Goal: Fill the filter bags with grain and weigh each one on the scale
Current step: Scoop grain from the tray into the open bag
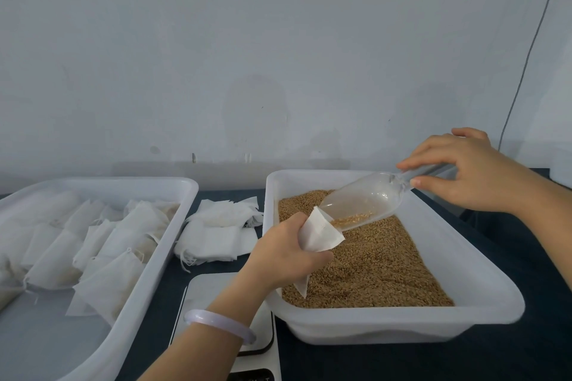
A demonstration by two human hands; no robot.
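Note:
My left hand [283,252] grips a white filter bag [318,233] with its mouth held open over the grain tray [483,294]. My right hand [464,170] holds the handle of a clear plastic scoop [368,199], tilted down so its lip sits in the bag's mouth. A little grain lies at the scoop's lower end. Brown grain [380,269] covers the tray's floor. The white scale [213,294] sits under my left forearm, its display mostly out of view.
A white tray [173,226] at the left holds several filled filter bags [102,254]. A pile of empty bags [216,230] lies on the dark table between the trays. A wall stands close behind, with a thin cable [526,71] at the right.

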